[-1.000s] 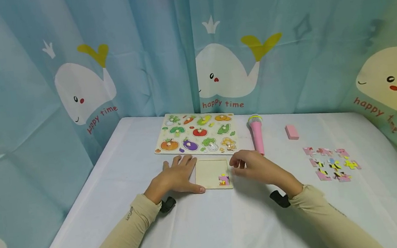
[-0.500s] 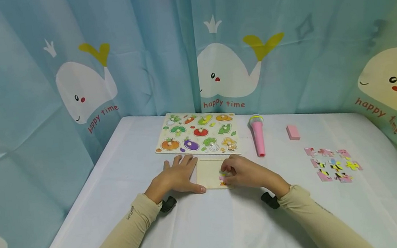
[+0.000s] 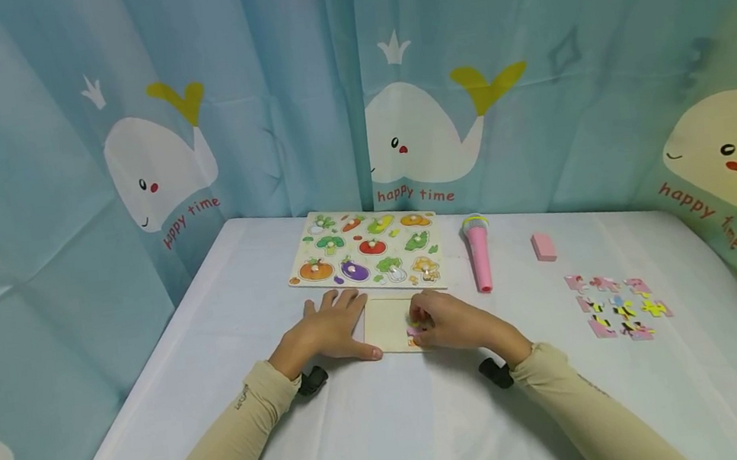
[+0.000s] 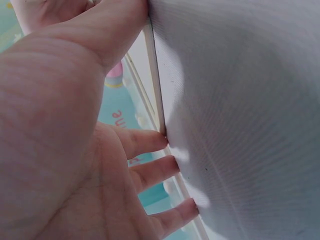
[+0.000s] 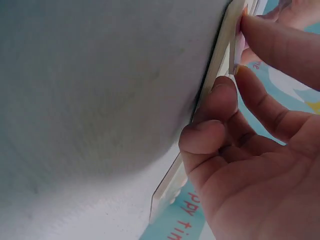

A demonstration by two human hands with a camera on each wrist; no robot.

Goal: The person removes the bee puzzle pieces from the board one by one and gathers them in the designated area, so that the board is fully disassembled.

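Note:
In the head view, a shallow square wooden puzzle tray (image 3: 383, 324) lies flat in front of the person. The left hand (image 3: 332, 330) spreads its straight fingers along the tray's left side, the thumb at the near corner. Thumb and index finger of the right hand (image 3: 457, 320) pinch a small pink jigsaw piece (image 5: 238, 47) at the tray's lower right corner. That piece stands tilted against the tray in the right wrist view. The other right fingers are curled, their tips at the tray's edge. Much of that corner is hidden behind the right hand.
Several loose jigsaw pieces (image 3: 622, 306) lie at the right of the table. A vegetable peg puzzle board (image 3: 394, 244) sits just behind the tray. Beside it are a pink toy microphone (image 3: 479, 255) and a pink block (image 3: 544, 247). A whale-print curtain (image 3: 297, 100) hangs behind.
The right hand has moved left from beside the tray onto its lower right corner, closing thumb and finger at the pink piece there. The left hand stays in place.

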